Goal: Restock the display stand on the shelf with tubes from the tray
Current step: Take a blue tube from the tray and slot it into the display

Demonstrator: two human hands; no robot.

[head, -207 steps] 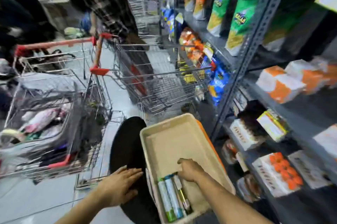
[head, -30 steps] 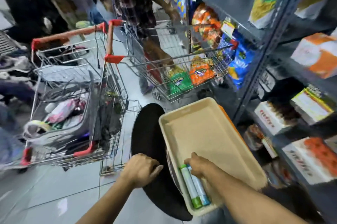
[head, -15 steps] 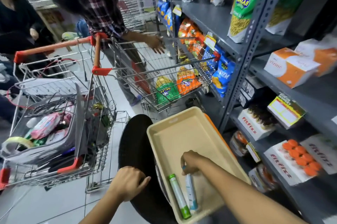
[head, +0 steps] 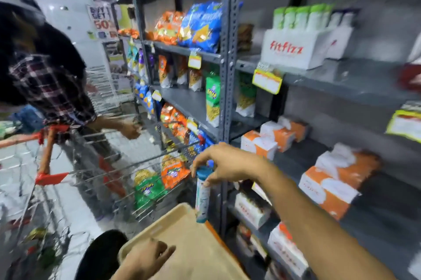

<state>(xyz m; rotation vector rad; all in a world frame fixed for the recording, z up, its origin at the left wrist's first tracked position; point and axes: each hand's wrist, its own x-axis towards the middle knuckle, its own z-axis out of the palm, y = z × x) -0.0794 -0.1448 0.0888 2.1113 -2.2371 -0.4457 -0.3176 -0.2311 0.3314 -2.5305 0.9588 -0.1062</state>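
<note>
My right hand [head: 224, 164] grips a blue-capped tube [head: 202, 197] by its top, and the tube hangs upright above the far corner of the beige tray [head: 196, 247]. My left hand [head: 145, 261] rests curled on the tray's near left rim. The white "fitfizz" display stand [head: 293, 50] sits on an upper grey shelf, up and to the right of the tube, with a row of green-capped tubes [head: 300, 17] standing in it. The view is blurred and the tray's inside is mostly out of frame.
A grey upright post [head: 226, 88] stands between the tube and the stand's bay. A wire cart [head: 141, 177] with snack bags is at left, with a person in a plaid shirt [head: 52, 88] reaching over it. Orange-white boxes [head: 328, 188] fill lower shelves. A black stool [head: 100, 254] is under the tray.
My right hand has lifted a blue-capped tube out of the tray and raised it above the tray's far corner. The camera has tilted up towards the shelves.
</note>
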